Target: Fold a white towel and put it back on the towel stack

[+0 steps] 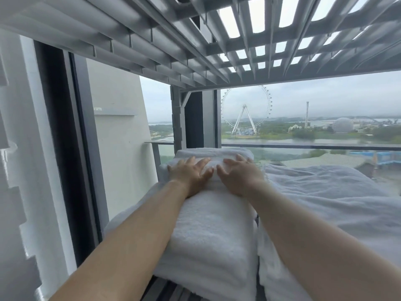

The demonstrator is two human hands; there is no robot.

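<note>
A stack of folded white towels [208,240] stands in front of me on a slatted surface. A folded white towel [213,153] lies at the stack's far end, on top. My left hand [191,174] and my right hand [238,177] rest side by side, palms down with fingers spread, on that far end, touching the towel. Neither hand grips anything. My forearms reach over the near part of the stack and hide its sides.
A second pile of looser white towels [338,213] lies to the right, touching the stack. A dark window frame [65,148] and white wall stand close on the left. A slatted grey roof [195,40] hangs overhead. A glass balcony railing [314,146] runs behind.
</note>
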